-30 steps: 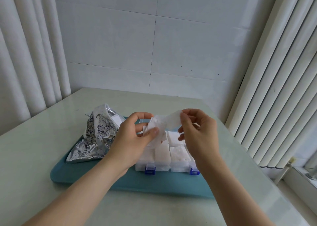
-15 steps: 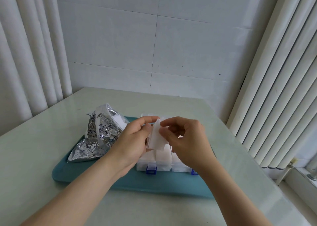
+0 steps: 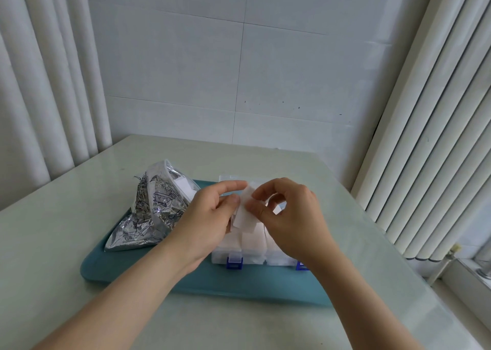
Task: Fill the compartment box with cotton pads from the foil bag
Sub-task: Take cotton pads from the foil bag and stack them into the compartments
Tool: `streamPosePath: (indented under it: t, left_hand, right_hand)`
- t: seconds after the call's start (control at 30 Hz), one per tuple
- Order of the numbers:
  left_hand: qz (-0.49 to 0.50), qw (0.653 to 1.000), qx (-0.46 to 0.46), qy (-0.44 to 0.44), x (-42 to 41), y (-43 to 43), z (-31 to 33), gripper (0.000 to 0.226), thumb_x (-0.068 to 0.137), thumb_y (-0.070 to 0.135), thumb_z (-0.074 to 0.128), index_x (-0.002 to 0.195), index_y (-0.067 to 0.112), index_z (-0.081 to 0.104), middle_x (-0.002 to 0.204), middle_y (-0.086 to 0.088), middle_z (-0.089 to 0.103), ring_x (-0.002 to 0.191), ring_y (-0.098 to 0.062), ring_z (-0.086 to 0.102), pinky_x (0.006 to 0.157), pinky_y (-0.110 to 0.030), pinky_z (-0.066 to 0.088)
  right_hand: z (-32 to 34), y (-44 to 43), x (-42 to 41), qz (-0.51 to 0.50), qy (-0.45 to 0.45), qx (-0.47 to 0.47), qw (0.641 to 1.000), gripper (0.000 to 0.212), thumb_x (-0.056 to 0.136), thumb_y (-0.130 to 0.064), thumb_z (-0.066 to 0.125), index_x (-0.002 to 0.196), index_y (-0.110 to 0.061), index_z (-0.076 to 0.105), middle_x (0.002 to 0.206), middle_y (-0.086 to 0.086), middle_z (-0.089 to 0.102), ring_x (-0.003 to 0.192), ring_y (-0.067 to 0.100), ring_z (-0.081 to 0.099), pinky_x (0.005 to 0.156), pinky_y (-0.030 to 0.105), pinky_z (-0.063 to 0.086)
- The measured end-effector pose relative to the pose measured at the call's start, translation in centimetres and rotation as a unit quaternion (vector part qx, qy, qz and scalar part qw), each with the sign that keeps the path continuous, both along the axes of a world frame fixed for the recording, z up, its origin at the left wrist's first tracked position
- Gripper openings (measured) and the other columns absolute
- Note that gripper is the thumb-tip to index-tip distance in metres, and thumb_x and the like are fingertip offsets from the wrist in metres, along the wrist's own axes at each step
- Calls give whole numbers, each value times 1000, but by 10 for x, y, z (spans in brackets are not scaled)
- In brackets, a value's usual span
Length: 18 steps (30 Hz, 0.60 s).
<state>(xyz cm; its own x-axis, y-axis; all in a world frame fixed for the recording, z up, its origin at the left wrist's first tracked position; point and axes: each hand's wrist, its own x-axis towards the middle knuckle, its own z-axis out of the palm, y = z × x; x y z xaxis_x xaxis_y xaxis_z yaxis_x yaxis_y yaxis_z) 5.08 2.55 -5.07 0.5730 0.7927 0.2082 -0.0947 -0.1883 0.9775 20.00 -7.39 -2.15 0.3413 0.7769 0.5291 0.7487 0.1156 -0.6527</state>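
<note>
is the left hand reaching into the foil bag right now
No, the left hand and the right hand both pinch a cotton pad above the compartment box, while the foil bag lies untouched beside them.

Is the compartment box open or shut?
Open: the compartment box has its lid lying back; cotton pads bulge uncovered from near compartments.

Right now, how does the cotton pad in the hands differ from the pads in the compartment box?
The held cotton pad is in the air, pinched by the left hand and right hand; the boxed pads lie in the compartment box. The held cotton pad hangs tilted; the boxed pads lie packed side by side. Both are white.
</note>
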Motion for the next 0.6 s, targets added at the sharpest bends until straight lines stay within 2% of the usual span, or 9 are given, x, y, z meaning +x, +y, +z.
streamPosePath:
  t: [0.07,0.17,0.2,0.27,0.37,0.5,0.6]
  left_hand:
    - [7,1000,25,5,0,-1,1,34,112,16,49,124,40,71,80,-4,59,75,-21,50,73,-36,45]
    - [1,1000,26,2,-2,-6,5,35,113,14,47,119,37,72,94,10,77,83,-7,69,73,-25,54]
    - [-10,1000,20,1,-3,-8,7,36,114,13,45,119,35,73,102,8,79,93,-8,73,78,-27,59]
    - [-32,999,2,-7,-3,-10,8,34,114,14,44,123,29,73,115,-1,79,110,-19,75,91,-40,62]
    - [-55,998,-31,-26,-3,-9,8,32,114,15,43,130,18,71,120,-11,77,115,-29,74,98,-52,59]
    - [-75,995,-56,-36,-3,-10,9,30,113,13,44,131,15,68,117,-12,79,113,-29,75,96,-45,59]
    - [-77,994,-66,-40,-2,-8,8,29,112,14,48,134,14,67,117,-12,79,114,-29,75,92,-41,60]
  right_hand:
    - [6,-3,3,44,97,-8,994,9,90,-23,83,85,-20,77,77,-8,75,66,8,67,60,22,54]
    - [12,-8,7,89,220,-12,971,10,89,-15,84,88,-7,78,71,7,75,59,17,67,56,29,57]
    - [12,-8,7,89,240,-12,967,11,88,-14,84,90,-5,77,71,10,75,60,19,69,58,30,59]
    - [11,-7,6,80,267,-4,961,15,87,-12,85,95,-4,76,73,13,75,60,24,71,60,33,62]
    - [9,-5,6,67,253,3,965,15,88,-11,84,99,-9,75,75,12,76,60,29,74,63,39,65]
    - [4,-3,5,44,153,-3,987,13,88,-17,85,98,-22,78,77,2,74,63,29,70,63,42,63]
    - [0,0,5,19,93,-9,995,14,85,-27,88,91,-30,75,82,-6,72,66,14,65,66,34,59]
